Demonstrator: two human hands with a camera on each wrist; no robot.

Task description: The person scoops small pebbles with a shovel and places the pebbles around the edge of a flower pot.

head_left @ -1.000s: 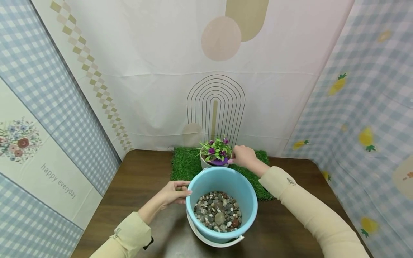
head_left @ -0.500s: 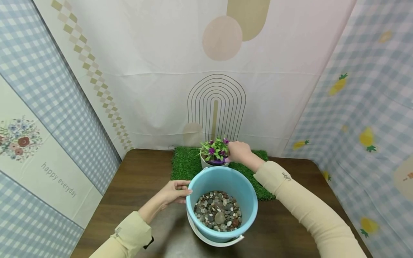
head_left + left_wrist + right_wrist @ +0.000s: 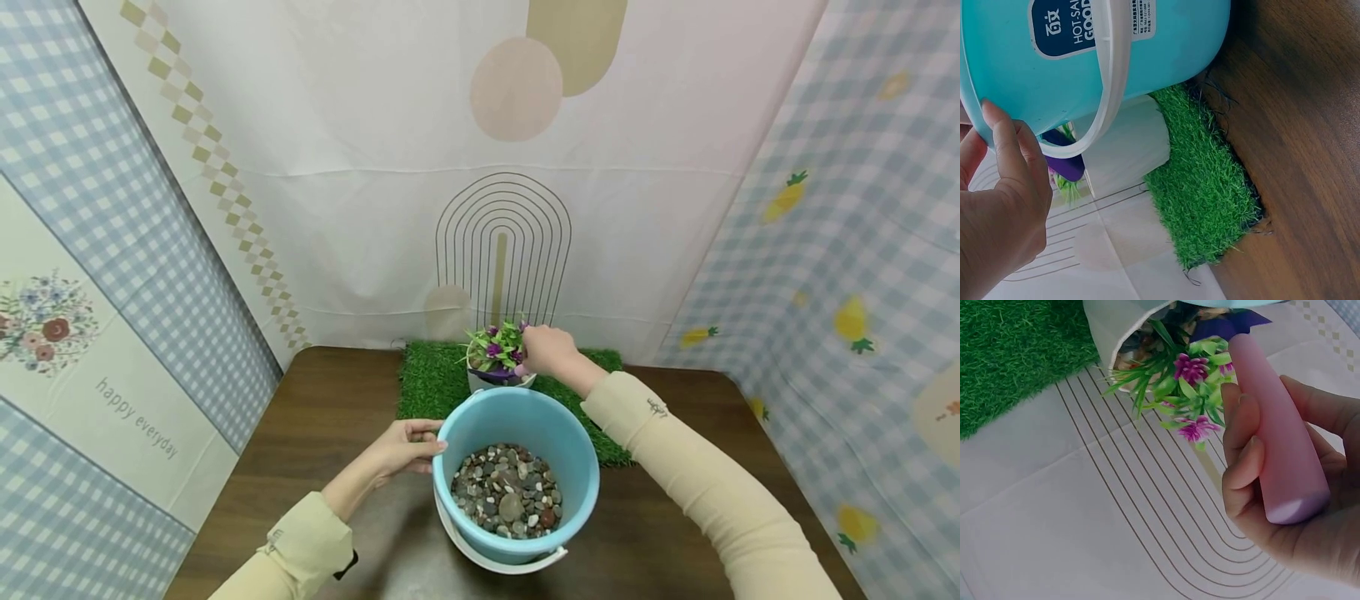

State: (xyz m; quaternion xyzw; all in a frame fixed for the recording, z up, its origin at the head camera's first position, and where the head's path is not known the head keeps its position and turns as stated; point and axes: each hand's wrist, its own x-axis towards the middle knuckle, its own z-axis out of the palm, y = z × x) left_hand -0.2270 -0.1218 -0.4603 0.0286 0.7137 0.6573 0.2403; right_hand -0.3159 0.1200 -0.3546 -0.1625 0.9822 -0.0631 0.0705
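Note:
My left hand point(image 3: 405, 447) pinches the left rim of a light blue bucket point(image 3: 528, 408), thumb on one side and fingers on the other. Pebbles point(image 3: 510, 500) cover the bucket's bottom. In my right hand point(image 3: 552, 354) I grip the pink handle of a small trowel point(image 3: 1282, 437), fingers curled round it. Its purple blade point(image 3: 492, 377) is over the near rim of a white flower pot point(image 3: 1132, 147), just behind the bucket. The pot holds stones and a plant with purple flowers point(image 3: 1191, 369). What lies on the blade is hidden in the right wrist view.
The pot stands on a green artificial grass mat point(image 3: 435, 379) at the back of the brown wooden table point(image 3: 330, 400). A white bucket handle point(image 3: 1116, 75) hangs down at the bucket's side. Printed cloths point(image 3: 360, 233) hang behind and at both sides.
My right hand has moved left, bringing the trowel further over the pot, and its blade has tilted. The left hand and the bucket have stayed in place.

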